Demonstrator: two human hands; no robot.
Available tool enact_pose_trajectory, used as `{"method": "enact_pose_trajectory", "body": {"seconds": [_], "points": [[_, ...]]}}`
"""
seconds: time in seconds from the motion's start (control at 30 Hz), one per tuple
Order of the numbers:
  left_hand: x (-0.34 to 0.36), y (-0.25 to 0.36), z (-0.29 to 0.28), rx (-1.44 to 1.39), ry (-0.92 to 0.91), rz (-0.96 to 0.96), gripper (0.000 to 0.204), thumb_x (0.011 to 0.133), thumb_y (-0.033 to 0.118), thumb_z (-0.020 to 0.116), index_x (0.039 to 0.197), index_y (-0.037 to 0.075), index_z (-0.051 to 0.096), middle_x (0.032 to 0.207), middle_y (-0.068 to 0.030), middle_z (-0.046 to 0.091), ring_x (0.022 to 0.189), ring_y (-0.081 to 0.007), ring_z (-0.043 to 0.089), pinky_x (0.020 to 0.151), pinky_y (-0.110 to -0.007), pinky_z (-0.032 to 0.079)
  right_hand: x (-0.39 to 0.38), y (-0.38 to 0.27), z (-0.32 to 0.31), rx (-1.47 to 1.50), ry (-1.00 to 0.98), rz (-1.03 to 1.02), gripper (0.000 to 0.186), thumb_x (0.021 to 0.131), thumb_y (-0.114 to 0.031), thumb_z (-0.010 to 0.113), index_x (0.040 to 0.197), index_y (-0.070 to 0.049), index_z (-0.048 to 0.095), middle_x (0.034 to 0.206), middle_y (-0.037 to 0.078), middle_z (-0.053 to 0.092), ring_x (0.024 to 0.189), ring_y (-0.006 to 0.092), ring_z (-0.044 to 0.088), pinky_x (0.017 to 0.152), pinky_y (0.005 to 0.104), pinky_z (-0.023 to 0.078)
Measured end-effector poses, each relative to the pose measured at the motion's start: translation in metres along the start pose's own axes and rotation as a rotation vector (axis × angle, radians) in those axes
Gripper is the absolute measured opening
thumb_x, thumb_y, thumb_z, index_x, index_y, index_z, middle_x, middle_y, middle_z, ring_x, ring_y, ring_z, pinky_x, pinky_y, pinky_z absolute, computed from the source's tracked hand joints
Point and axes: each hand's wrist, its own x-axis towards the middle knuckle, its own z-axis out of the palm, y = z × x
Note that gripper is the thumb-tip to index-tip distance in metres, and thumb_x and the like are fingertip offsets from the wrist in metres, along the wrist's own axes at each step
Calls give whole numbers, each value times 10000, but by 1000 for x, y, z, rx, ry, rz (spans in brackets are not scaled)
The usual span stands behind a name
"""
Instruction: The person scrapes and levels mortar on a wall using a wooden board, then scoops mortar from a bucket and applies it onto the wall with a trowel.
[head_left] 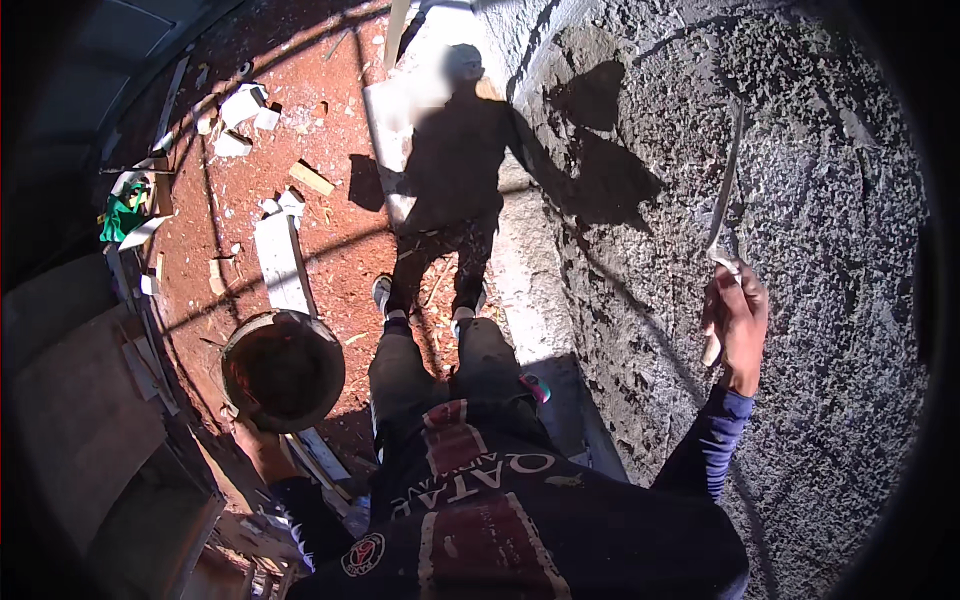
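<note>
My right hand (738, 325) is raised at the right, fingers closed round the handle of a trowel (728, 185). Its blade shows nearly edge-on as a thin curved strip pointing up. Just behind it stands a rough grey wall (830, 330) coated with lumpy mortar; whether the blade touches the wall I cannot tell. At the lower left, my left hand (262, 450) grips a round bucket (335, 365) from its near side. Deep shade covers the bucket's inside, so its contents are hard to make out. Most of the left fingers are hidden beneath it.
Reddish soil (340, 235) lies below, littered with wood scraps (312, 178), a pale board (282, 262) and white broken pieces (240, 105). A green cloth-like thing (122, 218) lies at the far left. A pale ledge (530, 280) runs along the wall's foot, and my shadow falls ahead.
</note>
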Motion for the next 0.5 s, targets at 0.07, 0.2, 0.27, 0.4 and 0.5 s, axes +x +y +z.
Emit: {"method": "enact_pose_trajectory", "body": {"seconds": [0.07, 0.2, 0.27, 0.4, 0.5], "points": [[5, 63, 36, 45, -4, -241, 37, 748, 51, 618, 776, 68, 602, 703, -5, 524, 557, -123, 503, 487, -242, 397, -51, -53, -1, 41, 188, -8, 238, 925, -272, 589, 954, -37, 568, 561, -48, 451, 418, 25, 374, 379, 184, 275], [46, 81, 129, -579, 158, -952, 80, 677, 43, 625, 666, 117, 597, 566, 31, 458, 485, -124, 479, 458, -250, 386, 8, 11, 54, -64, 11, 28, 276, 916, -307, 607, 968, -39, 568, 600, -60, 444, 440, 46, 368, 398, 204, 253], [53, 84, 145, -642, 131, -983, 67, 664, 61, 644, 674, 117, 609, 561, 39, 468, 448, -102, 469, 389, -236, 344, 85, 80, 107, -287, -163, 148, 329, 900, -315, 614, 952, 7, 568, 661, 21, 574, 577, 91, 568, 464, 271, 458], [89, 103, 160, -678, -307, -1095, 190, 677, 59, 616, 860, 108, 622, 748, 21, 587, 676, -119, 577, 591, -259, 469, 219, 181, 209, -710, 28, -31, 387, 777, -301, 675, 947, 44, 630, 903, 236, 663, 798, 350, 669, 715, 416, 544], [95, 62, 168, -694, -243, -658, 120, 763, 138, 614, 864, 74, 614, 749, -21, 599, 693, -177, 601, 610, -315, 486, 307, 193, 274, -868, 93, 130, 400, 747, -295, 671, 963, 40, 642, 1011, 272, 638, 969, 401, 625, 859, 432, 509]]}}
